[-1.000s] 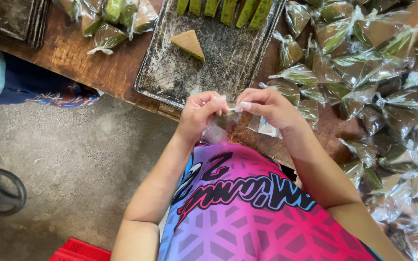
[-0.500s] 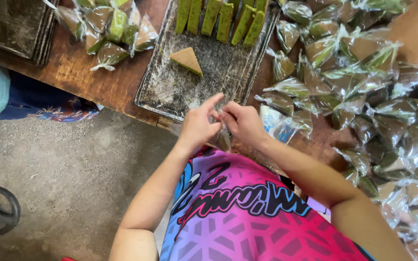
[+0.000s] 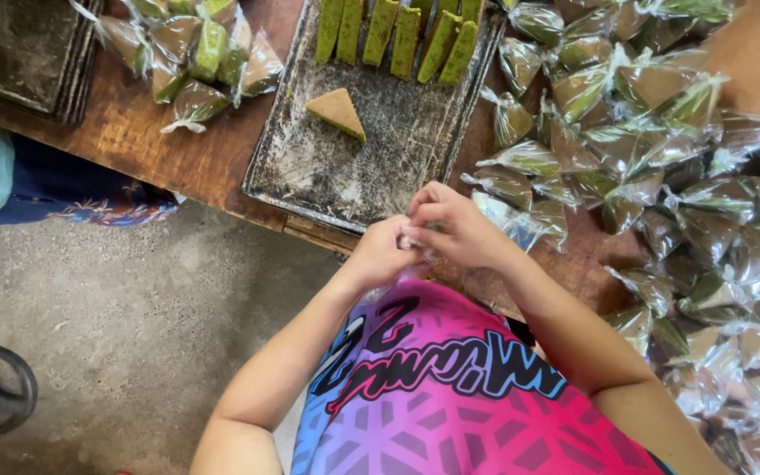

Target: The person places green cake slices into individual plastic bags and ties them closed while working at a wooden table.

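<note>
Both hands meet at the near edge of the baking tray (image 3: pixel 310 167), just below its front rim. The left hand (image 3: pixel 382 255) and right hand (image 3: pixel 455 230) touch each other, fingers closed together on a small clear plastic bag (image 3: pixel 411 242) pinched between them. The bag is mostly hidden by the fingers; its long axis and the way it points cannot be told.

On the tray: one triangular cake wedge (image 3: pixel 338 112), tan on top with a green side, lies near the tray's middle, its narrow tip pointing toward the tray's near right corner. At the tray's far end stands a row of green cake strips (image 3: pixel 393 31), long axes running from the far edge toward the near edge, side by side.

Right of the tray: a large heap of wrapped wedges (image 3: pixel 661 167) in clear plastic, spreading over the wooden table (image 3: pixel 160 149). Left of the tray: a smaller pile of wrapped pieces (image 3: pixel 195 57); beyond it, a second dark tray (image 3: pixel 19 53).
</note>
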